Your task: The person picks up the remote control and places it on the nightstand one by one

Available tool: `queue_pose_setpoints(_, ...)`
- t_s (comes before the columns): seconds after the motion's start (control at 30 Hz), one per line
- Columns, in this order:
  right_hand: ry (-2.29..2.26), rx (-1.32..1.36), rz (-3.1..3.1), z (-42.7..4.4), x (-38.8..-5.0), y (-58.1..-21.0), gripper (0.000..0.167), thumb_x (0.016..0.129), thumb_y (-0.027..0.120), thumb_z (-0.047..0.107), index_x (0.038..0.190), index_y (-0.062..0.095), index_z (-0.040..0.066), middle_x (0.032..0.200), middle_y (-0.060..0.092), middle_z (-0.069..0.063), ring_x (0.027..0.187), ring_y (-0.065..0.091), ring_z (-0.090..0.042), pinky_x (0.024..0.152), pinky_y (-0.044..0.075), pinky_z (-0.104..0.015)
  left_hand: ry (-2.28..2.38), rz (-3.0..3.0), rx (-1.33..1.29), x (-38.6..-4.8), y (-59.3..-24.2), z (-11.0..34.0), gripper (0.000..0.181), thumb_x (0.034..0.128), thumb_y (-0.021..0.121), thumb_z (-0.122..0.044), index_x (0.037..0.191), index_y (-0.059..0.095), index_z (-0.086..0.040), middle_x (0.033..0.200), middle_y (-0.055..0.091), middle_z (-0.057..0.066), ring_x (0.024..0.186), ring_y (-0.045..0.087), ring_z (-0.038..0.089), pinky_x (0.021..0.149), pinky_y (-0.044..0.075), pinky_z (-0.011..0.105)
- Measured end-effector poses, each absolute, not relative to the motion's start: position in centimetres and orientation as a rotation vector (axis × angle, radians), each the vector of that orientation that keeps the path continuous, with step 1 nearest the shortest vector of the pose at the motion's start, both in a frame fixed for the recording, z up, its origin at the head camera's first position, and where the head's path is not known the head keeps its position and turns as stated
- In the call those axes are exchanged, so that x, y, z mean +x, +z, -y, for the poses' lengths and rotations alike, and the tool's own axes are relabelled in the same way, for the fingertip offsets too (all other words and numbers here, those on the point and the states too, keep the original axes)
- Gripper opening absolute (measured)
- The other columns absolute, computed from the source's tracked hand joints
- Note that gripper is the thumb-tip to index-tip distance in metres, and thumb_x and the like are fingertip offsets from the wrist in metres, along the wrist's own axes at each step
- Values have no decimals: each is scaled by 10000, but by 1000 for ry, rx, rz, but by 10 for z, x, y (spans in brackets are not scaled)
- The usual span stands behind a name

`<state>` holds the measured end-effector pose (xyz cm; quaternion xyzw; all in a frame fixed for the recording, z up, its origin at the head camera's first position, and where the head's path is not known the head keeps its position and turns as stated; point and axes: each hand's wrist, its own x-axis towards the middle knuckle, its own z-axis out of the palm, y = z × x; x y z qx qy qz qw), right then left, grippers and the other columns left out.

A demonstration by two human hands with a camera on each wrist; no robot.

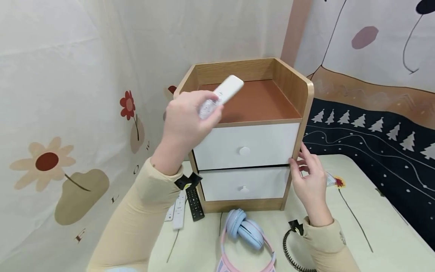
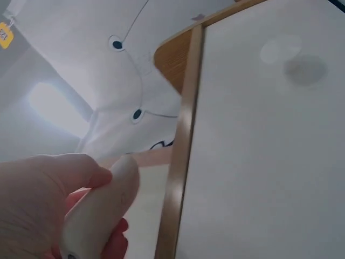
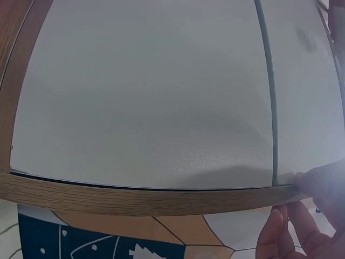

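Observation:
A white remote control [image 1: 228, 90] is pinched between the thumb and fingers of my left hand [image 1: 186, 120], raised in front of the cabinet's open top tray. The same remote [image 2: 102, 210] shows pale and rounded in the left wrist view. My right hand [image 1: 310, 183] holds the right front edge of the small wooden cabinet [image 1: 303, 124], thumb at the front and fingers along the side. The cabinet has a white upper drawer [image 1: 217, 147] and a white lower drawer [image 1: 221, 185], each with a round knob. Both drawers look closed.
Left of the cabinet lie a black remote [image 1: 194, 204] and white remotes [image 1: 179, 211]. Blue and pink headphones [image 1: 249, 234] rest in front. A coiled black cord [image 1: 289, 251] lies near the right sleeve. Printed curtains [image 1: 85, 113] hang behind the pale tabletop [image 1: 343, 219].

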<state>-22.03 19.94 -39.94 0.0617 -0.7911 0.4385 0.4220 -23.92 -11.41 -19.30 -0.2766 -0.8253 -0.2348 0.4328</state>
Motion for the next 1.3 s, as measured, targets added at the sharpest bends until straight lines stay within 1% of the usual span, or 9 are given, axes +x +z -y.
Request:
queue_pose_setpoints(0.3,1086,156,1970,-197,-221,-400,625,1006,743,-7,1599,578,102,1229,703,-282,972,524,227,866,452,26,-624,2428,-649,-255,-186,81,160,980,748,-312,1080,783,-193,962,799,40,833,655,263,728,515,393)
queue_pose_setpoints(0.47,1084,167,1962,-198,-222,-399,623,1002,746,-6,1595,581,97,1223,703,-287,976,525,230,865,451,26,-608,2509,-616,-265,-182,65,135,980,739,-316,1042,751,-197,899,753,-2,804,618,224,736,472,349)
queue_pose_setpoints(0.6,1088,169,1962,-199,-221,-399,624,1001,749,-7,1594,582,93,1220,704,-287,975,527,235,867,450,28,-577,2563,-573,-270,-181,54,145,985,750,-328,1015,724,-189,790,688,-11,768,558,214,737,430,330)
queue_pose_setpoints(0.7,1093,168,1965,-199,-221,-400,630,999,752,-10,1595,583,103,1219,707,-280,971,530,239,868,455,27,-571,2595,-536,-271,-182,48,167,988,751,-342,1019,720,-181,750,659,-5,752,538,210,702,419,319)
queue_pose_setpoints(0.83,1086,172,1964,-200,-221,-400,629,1001,751,-7,1595,584,111,1214,710,-275,973,530,236,867,459,23,-565,2617,-496,-272,-183,42,193,992,744,-358,1058,746,-177,850,723,-2,799,578,212,688,450,316)
queue_pose_setpoints(0.93,1075,170,1965,-200,-221,-400,622,1002,751,-2,1593,587,105,1210,713,-277,975,527,235,863,459,22,-564,2625,-499,-274,-181,38,202,1002,737,-371,1075,772,-186,976,764,-10,857,611,213,724,480,321)
queue_pose_setpoints(1.03,1073,163,1962,-200,-220,-400,619,1000,752,-6,1588,592,101,1207,715,-276,971,524,234,859,453,26,-595,2634,-533,-276,-180,34,196,1007,718,-359,1083,797,-196,1048,782,-14,908,642,217,764,517,335)
queue_pose_setpoints(1.23,1082,166,1967,-200,-219,-399,623,1000,754,-4,1591,589,104,1211,707,-273,978,525,237,863,460,18,-643,2672,-611,-276,-179,29,240,975,657,-269,1139,818,-199,1238,738,3,1074,640,196,937,529,365)
queue_pose_setpoints(1.3,1082,169,1969,-200,-219,-399,623,1002,753,-1,1593,586,104,1214,706,-273,979,527,234,864,463,15,-640,2677,-628,-277,-179,29,273,955,652,-249,1162,821,-195,1285,707,24,1102,630,195,966,523,372)
